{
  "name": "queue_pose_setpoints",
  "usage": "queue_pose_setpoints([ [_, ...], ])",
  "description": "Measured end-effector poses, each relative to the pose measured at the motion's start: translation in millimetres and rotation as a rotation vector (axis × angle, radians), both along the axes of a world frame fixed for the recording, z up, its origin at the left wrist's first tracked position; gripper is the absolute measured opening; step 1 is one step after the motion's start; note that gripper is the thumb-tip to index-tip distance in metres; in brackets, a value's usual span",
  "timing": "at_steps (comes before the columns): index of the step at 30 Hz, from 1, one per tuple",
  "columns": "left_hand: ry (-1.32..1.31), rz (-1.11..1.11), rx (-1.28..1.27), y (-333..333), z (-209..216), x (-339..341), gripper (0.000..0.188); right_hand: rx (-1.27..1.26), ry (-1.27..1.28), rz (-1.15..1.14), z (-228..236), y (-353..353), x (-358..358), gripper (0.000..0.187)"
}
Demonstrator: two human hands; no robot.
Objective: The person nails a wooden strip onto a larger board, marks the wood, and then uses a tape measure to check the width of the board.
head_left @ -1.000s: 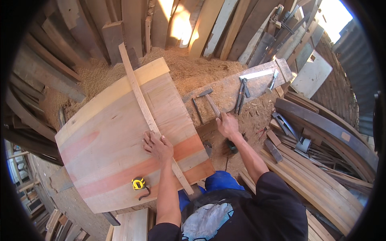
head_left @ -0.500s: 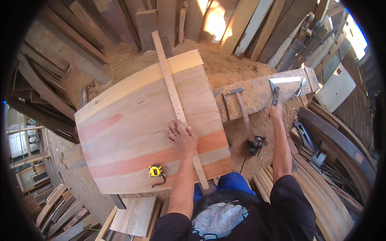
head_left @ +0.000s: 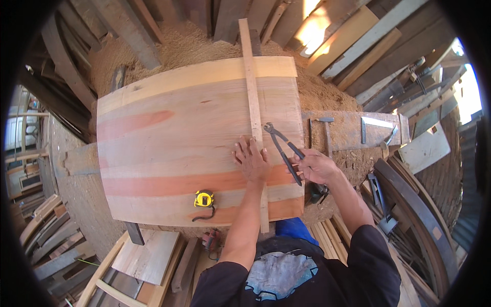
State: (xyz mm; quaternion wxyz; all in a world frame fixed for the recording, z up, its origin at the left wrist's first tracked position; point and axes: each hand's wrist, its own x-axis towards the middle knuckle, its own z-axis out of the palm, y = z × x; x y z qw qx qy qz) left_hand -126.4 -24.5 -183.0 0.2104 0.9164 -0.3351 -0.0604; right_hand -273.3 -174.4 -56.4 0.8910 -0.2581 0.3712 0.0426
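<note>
A wide wooden panel [head_left: 174,148] with reddish and pale bands lies in front of me. Across it, from far side to near edge, runs a narrow wooden strip [head_left: 250,77]. My left hand [head_left: 253,162] rests on the panel with fingers spread, touching the strip. In my right hand [head_left: 318,168] is a pair of end-cutting pincers [head_left: 283,153]. Its jaws are apart above the panel, just right of the strip, and its dark handles spread toward me. A yellow tape measure [head_left: 203,198] with a black strap sits left of my left forearm.
On a sawdust-covered plank [head_left: 350,138] at right lie a hammer [head_left: 328,135] and a try square [head_left: 377,123]. Boards lean along the far side. Curved timbers [head_left: 414,204] are stacked at right, and a power tool [head_left: 210,239] is below the panel's near edge.
My right hand has brought the pincers from the plank at right to over the panel. My left hand stays at the strip. The view has turned, shifting the scene.
</note>
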Motion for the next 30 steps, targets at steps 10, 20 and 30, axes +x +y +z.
queue_pose_setpoints([
  [10, 0.095, 0.014, -0.053, 6, 3, 5, 0.057, -0.087, 0.265, 0.453, 13, -21, 81, 0.02],
  [20, 0.17, -0.005, -0.056, 5, 11, 8, 0.061, 0.056, 0.378, 0.462, 39, -31, 132, 0.021],
  [30, 0.19, 0.015, -0.079, 3, 8, 7, 0.061, 0.115, 0.342, 0.307, 18, -13, 117, 0.009],
])
